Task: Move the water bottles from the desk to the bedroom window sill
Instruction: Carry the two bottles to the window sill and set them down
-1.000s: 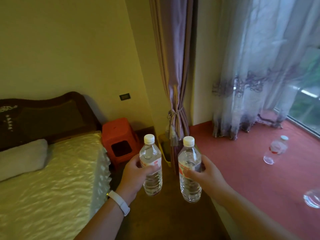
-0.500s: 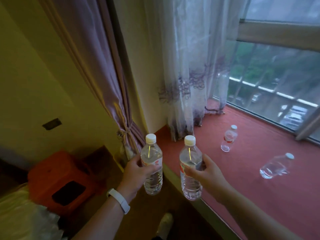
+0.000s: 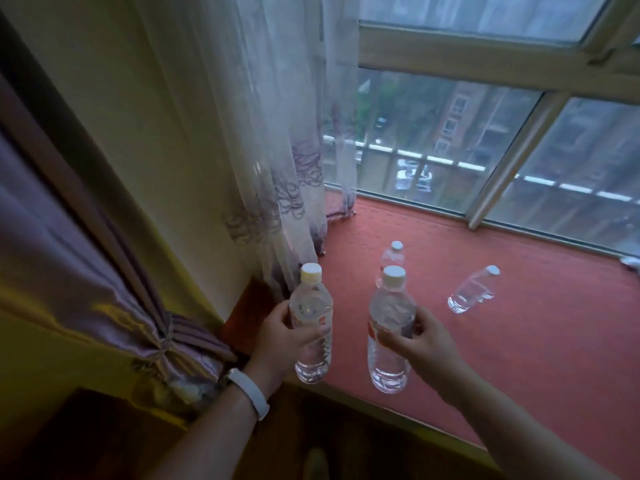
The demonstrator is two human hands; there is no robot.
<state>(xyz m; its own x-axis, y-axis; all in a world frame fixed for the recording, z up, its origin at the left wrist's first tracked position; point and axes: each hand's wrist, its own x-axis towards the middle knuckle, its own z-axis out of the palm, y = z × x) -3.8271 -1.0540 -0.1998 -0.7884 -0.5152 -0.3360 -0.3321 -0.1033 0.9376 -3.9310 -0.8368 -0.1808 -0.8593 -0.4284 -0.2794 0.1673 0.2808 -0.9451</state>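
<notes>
My left hand (image 3: 282,336) grips a clear water bottle (image 3: 311,317) with a white cap, held upright over the near edge of the red window sill (image 3: 519,341). My right hand (image 3: 424,344) grips a second capped bottle (image 3: 389,358), also upright above the sill. Two more bottles are on the sill: one (image 3: 393,256) partly hidden behind the right-hand bottle, another (image 3: 472,289) further right.
A sheer white curtain (image 3: 277,150) hangs at the sill's left end, and a purple tied-back drape (image 3: 86,289) is further left. The window glass and frame (image 3: 485,133) bound the sill at the back. Dark floor lies below the sill's edge.
The view has swung right from the bed towards the window. Both hands with their bottles have moved over the sill's near edge, closer to the two bottles on it.
</notes>
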